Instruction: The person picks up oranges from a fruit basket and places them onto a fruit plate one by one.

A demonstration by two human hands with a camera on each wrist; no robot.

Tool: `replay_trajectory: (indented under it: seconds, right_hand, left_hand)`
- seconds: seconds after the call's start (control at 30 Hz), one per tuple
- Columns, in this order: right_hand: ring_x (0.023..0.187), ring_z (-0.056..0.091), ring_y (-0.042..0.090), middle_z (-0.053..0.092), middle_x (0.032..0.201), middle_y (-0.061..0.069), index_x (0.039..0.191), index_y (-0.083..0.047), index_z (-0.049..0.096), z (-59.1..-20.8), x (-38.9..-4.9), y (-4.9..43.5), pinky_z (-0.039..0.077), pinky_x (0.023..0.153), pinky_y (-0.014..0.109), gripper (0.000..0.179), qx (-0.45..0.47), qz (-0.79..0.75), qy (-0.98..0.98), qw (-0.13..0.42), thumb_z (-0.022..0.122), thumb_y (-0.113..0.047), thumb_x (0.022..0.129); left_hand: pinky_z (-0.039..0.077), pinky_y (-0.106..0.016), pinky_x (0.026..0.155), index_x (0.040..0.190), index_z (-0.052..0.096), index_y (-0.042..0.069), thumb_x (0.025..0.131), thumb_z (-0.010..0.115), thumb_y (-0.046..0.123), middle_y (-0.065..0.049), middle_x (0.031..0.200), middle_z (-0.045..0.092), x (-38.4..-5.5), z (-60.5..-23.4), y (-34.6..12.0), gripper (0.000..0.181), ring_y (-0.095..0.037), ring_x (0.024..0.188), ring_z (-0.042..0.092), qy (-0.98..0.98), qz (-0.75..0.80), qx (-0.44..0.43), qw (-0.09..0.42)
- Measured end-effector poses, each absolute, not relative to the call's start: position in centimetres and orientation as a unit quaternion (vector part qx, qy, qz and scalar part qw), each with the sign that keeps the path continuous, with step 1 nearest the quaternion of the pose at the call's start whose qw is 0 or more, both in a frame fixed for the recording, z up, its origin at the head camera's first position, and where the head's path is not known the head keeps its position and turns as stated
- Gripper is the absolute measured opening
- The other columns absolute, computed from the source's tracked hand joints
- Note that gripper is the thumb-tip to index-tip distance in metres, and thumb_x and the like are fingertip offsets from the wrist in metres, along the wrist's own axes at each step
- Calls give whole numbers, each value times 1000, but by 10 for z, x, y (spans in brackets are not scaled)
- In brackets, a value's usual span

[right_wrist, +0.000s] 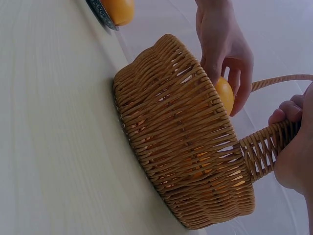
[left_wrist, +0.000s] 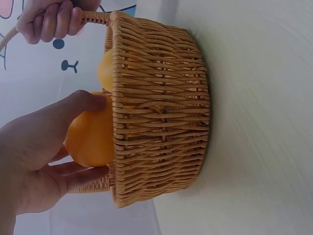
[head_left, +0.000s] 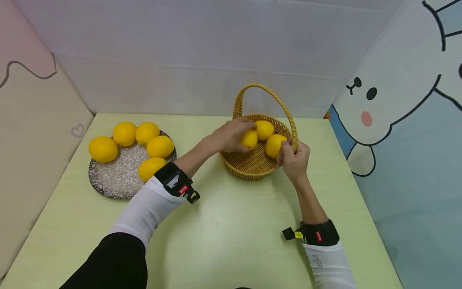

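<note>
A wicker basket (head_left: 249, 172) with a tall arched handle (head_left: 270, 93) stands near the table's back edge. My left hand (head_left: 232, 135) reaches over its left rim and grips a lemon (head_left: 250, 139), thumb and fingers spread around the fruit. In the left wrist view that lemon (left_wrist: 90, 137) sits partly below the rim. My right hand (head_left: 294, 160) grips the handle low on its right side, fingers wrapped around it in the right wrist view. Inside the basket lie two more lemons, one at the back (head_left: 265, 130) and another (head_left: 275, 145) beside my right hand.
A round speckled plate (head_left: 120, 176) at the table's left bears several lemons (head_left: 103, 149) along its back and right edge. My left forearm passes over the plate's right side. White wall panels (head_left: 180, 88) stand behind the table (head_left: 231, 241), with painted walls at both sides.
</note>
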State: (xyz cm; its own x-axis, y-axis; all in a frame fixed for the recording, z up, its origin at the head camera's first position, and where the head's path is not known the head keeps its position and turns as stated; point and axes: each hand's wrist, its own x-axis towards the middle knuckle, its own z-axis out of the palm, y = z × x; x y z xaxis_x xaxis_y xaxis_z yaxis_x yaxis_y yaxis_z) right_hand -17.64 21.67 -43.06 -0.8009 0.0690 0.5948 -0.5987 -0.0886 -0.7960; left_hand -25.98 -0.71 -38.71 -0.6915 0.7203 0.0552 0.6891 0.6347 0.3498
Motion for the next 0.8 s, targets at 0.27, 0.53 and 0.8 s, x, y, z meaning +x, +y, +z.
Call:
replay_trajectory:
  seconds: [0.27, 0.53, 0.8]
  right_hand:
    - [32, 39, 16, 43, 45, -1, 63, 7, 40, -428, -176, 216, 40, 29, 22, 37, 208, 705, -636, 234, 46, 5, 99]
    - [32, 38, 20, 44, 45, -1, 63, 4, 41, -427, -176, 215, 38, 27, 27, 36, 206, 706, -636, 233, 46, 5, 99]
    - [33, 39, 17, 43, 45, 0, 64, 2, 43, -429, -175, 216, 38, 27, 29, 36, 202, 707, -637, 230, 46, 5, 99]
  left_hand:
    - [51, -39, 98, 143, 59, 10, 83, 82, 33, -9, 144, 55, -252, -376, -11, 69, -23, 123, 51, 891, 212, 402, 12]
    - [51, -36, 95, 142, 60, 10, 80, 84, 35, -6, 142, 56, -240, -365, -20, 71, -20, 120, 52, 875, 267, 404, -23]
    - [54, -35, 91, 136, 63, 10, 79, 86, 33, -4, 138, 58, -230, -356, -34, 65, -17, 118, 54, 854, 311, 409, -86]
